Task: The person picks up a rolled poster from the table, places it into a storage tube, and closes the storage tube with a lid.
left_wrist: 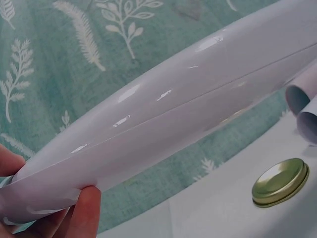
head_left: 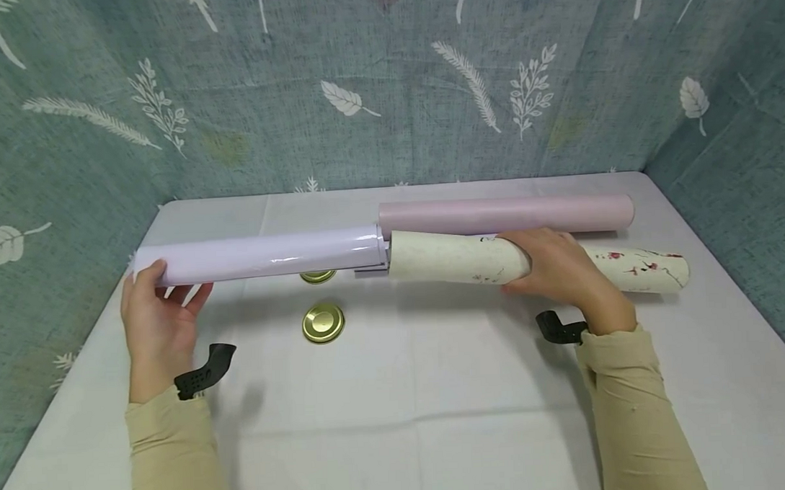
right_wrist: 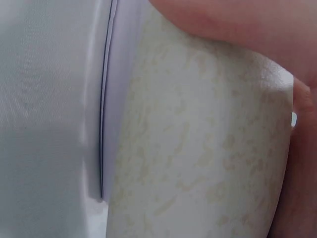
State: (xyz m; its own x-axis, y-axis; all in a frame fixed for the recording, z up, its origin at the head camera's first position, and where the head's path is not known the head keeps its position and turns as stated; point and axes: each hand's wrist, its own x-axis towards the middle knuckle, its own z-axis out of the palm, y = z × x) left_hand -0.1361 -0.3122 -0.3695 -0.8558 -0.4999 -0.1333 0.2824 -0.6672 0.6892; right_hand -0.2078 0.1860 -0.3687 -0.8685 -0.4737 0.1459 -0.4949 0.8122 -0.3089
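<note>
Holding two paper rolls end to end over the table [head_left: 436, 388].
Only the head view shows both: left hand [head_left: 153, 318] pinches lilac roll [head_left: 263, 255], right hand [head_left: 558, 268] wraps cream roll [head_left: 451, 261]; left wrist adds gold lid [left_wrist: 280, 181].

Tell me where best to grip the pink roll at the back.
Probably mid-length on the pink roll, coming from above. It lies flat across the table, unheld, and the cream flowered roll crowds its near side, so the top is freest.

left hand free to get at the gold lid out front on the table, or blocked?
Probably not as it stands. The left hand grips the end of the glossy lilac roll, so it is occupied. The path itself looks free: the gold lid lies on bare white table, just right of that hand.
</note>
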